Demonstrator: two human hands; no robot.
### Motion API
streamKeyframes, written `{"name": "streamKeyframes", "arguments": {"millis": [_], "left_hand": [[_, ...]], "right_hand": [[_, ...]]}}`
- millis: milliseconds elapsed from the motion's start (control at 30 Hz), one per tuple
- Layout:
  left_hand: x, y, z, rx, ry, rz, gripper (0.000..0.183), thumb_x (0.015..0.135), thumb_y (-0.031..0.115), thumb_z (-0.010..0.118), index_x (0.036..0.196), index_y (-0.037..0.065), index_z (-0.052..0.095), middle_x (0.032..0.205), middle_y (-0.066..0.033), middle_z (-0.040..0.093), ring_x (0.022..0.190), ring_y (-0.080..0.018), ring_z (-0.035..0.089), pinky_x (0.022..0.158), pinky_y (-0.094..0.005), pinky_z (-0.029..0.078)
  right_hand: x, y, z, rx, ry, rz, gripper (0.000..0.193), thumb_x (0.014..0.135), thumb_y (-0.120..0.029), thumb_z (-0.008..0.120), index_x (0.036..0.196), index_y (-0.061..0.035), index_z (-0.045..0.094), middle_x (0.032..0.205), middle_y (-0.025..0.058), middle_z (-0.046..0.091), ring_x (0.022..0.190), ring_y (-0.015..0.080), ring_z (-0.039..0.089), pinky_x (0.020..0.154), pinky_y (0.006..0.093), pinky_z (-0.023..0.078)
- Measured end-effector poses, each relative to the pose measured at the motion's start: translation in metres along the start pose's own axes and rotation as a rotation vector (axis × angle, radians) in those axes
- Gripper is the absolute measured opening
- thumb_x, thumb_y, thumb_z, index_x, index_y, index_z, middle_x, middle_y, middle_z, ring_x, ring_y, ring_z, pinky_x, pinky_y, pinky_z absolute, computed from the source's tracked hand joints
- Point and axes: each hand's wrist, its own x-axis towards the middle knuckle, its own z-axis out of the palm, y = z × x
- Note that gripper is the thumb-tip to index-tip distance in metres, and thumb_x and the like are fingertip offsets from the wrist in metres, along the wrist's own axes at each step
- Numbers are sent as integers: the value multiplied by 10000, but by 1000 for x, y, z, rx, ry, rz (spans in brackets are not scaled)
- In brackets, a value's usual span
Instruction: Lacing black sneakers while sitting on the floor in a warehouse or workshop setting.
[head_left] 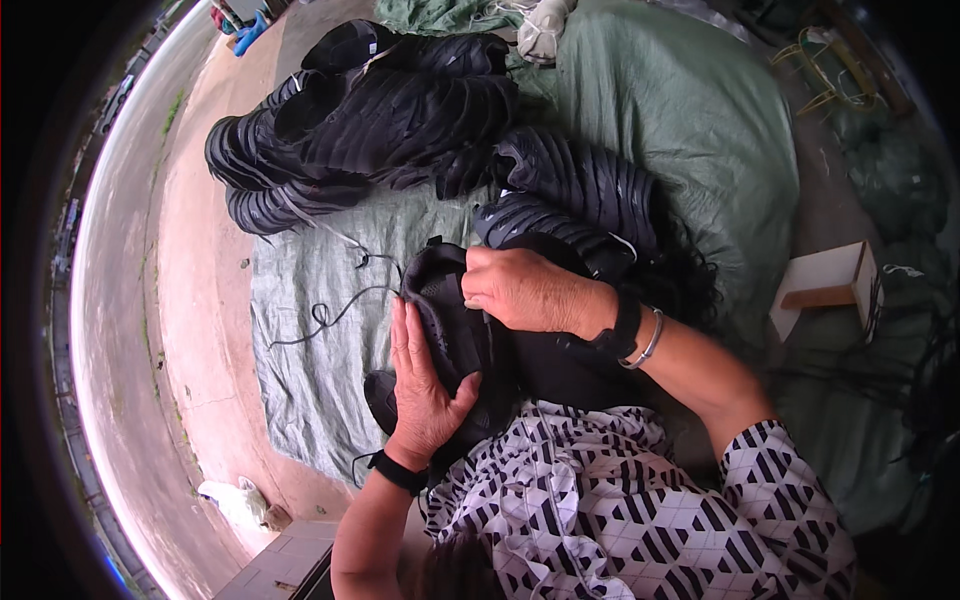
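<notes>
A black shoe upper (436,268) rests on my lap, its padded collar opening facing up. My left hand (425,385) grips its left side, fingers long against the wall and thumb across the top. My right hand (525,290) is closed in a pinch over the right edge of the opening. Whatever lies between those fingertips is too small and hidden to make out. From the upper's left side a thin black lace (322,314) trails in loops over the grey-green sheet (300,390). Another dark piece (380,395) shows beside my left wrist.
A big pile of nested black shoe uppers (390,120) lies ahead, with more stacks (585,185) to its right. Beyond them bulges a green woven sack (680,110). An open white box (825,285) stands at right, a white bag (242,503) on the floor at lower left.
</notes>
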Motion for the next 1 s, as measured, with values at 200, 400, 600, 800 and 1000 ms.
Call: {"name": "streamKeyframes", "arguments": {"millis": [200, 400, 600, 800, 1000], "left_hand": [[-2, -13, -10, -123, -9, 3, 904, 817, 363, 637, 1454, 17, 96, 1490, -246, 118, 1384, -379, 146, 1112, -412, 166], [-7, -16, -8, -296, -38, -47, 818, 829, 229, 630, 1457, 36, 142, 1505, -218, 122, 1389, -348, 158, 1113, -399, 155], [-1, -14, -3, -279, 28, -123, 914, 687, 150, 694, 1440, 32, 190, 1465, -194, 239, 1343, -348, 242, 1107, -405, 182], [0, -16, -3, -200, 29, -132, 959, 640, 159, 720, 1434, 31, 197, 1446, -190, 272, 1320, -351, 268, 1092, -416, 206], [0, -18, -1, -170, 43, -84, 971, 642, 175, 725, 1437, 26, 186, 1446, -208, 260, 1317, -352, 269, 1092, -416, 202]], "right_hand": [[-7, -21, -2, 483, 193, 198, 84, 839, -14, 603, 886, 15, 666, 819, 53, 611, 612, 91, 591, 546, 222, 492], [-51, -54, 8, 684, -25, 672, 80, 844, -30, 607, 899, -10, 662, 693, 33, 643, 555, 56, 571, 492, 196, 467], [-56, -52, 28, 364, 61, 482, 51, 808, -55, 634, 808, -17, 600, 636, 102, 603, 591, 160, 621, 564, 291, 477], [-56, -51, 27, 275, 43, 366, 61, 802, -53, 626, 787, -21, 577, 687, 141, 616, 667, 295, 641, 584, 340, 491], [-55, -48, 29, 236, 13, 365, 55, 805, -57, 619, 792, -17, 583, 700, 137, 621, 664, 280, 644, 596, 329, 495]]}}
